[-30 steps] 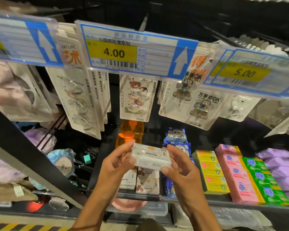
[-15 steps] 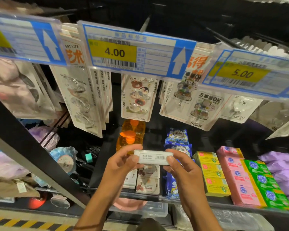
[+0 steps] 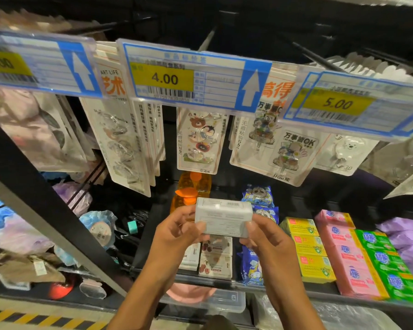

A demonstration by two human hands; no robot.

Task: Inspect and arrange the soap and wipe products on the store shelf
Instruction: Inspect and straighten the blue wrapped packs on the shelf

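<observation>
I hold a small white wipe pack in front of the shelf, its printed back and barcode facing me. My left hand pinches its left end and my right hand pinches its right end. Below it, more white wipe packs lie on the shelf. Blue wipe packs sit to the right, then rows of yellow soap boxes, pink soap bars and green soap bars. Orange bottles stand behind the held pack.
Price tags hang on a rail above, with hook packs dangling behind them. Purple packs lie at far right. A dark slanted shelf post runs at left, beside mixed goods. A clear bin sits below the shelf.
Both hands have turned the white pack over, from its front, through its narrow edge, to its printed back, and raised it slightly.
</observation>
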